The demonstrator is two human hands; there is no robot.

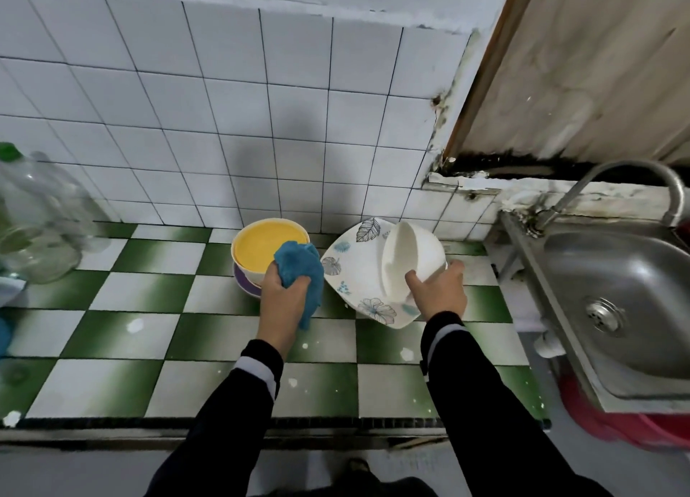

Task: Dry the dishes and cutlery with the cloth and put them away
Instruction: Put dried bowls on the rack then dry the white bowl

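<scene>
My left hand (284, 299) grips a bunched blue cloth (302, 268) just in front of a yellow-lined bowl (261, 248), which sits stacked on a purple-rimmed dish (244, 285). My right hand (440, 291) holds a white bowl (410, 259) tilted on its side, with the opening facing left. The bowl hangs over a square white plate (354, 268) printed with leaves and flowers, which lies on the green-and-white checked counter (149, 332).
A steel sink (619, 302) with a curved tap (634, 183) stands at the right. Clear plastic bottles (37, 216) crowd the counter's left end. White wall tiles (224, 123) rise behind the dishes. A red bucket (634, 422) sits under the sink.
</scene>
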